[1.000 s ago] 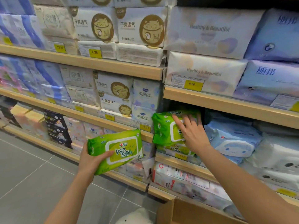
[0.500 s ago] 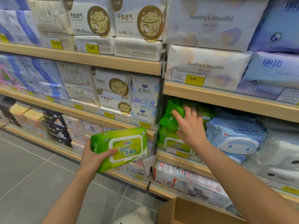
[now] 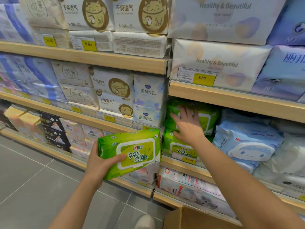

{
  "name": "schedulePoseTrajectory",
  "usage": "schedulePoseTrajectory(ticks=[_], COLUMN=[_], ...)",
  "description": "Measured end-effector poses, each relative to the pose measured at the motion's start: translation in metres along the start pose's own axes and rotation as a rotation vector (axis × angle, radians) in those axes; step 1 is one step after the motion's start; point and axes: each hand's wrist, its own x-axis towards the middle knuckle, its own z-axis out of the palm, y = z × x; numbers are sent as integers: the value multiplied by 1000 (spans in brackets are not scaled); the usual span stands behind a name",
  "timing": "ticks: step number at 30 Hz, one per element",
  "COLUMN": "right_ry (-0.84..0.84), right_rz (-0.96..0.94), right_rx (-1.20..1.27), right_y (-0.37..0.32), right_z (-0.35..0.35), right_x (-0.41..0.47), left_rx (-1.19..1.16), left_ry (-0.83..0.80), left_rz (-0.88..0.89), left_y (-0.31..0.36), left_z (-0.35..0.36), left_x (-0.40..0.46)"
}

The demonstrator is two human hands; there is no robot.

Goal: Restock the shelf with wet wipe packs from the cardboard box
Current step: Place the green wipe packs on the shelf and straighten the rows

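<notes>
My left hand point(image 3: 100, 164) grips a green wet wipe pack point(image 3: 132, 152) by its left end, holding it in front of the shelf edge. My right hand point(image 3: 187, 124) lies flat with spread fingers against another green pack point(image 3: 208, 118), which rests on top of a third green pack point(image 3: 176, 148) on the wooden shelf point(image 3: 181, 164). A corner of the open cardboard box point(image 3: 194, 219) shows at the bottom, under my right forearm.
Pale blue wipe packs point(image 3: 247, 142) sit right of the green ones. Tissue and pad packs fill the shelves above and to the left. A yellow price tag point(image 3: 189, 160) marks the shelf edge. Grey tiled floor point(image 3: 33, 179) lies at the lower left.
My right hand has pushed the upper green pack deeper onto the shelf, on top of the lower one. My left hand has brought its pack closer to the shelf.
</notes>
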Motion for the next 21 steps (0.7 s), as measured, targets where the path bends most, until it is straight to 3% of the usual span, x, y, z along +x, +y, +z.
schedulePoseTrajectory(ticks=[14, 19, 21], right_ry=[153, 25, 82], right_rz=[61, 17, -32], right_rx=[-94, 11, 130], right_y=[11, 12, 10], right_z=[22, 10, -4], right_x=[9, 9, 0], left_rx=[-14, -15, -23], left_ry=[-37, -49, -63], left_rz=[-11, -10, -4], left_y=[-3, -5, -4], left_z=[5, 12, 18], left_x=[4, -2, -7])
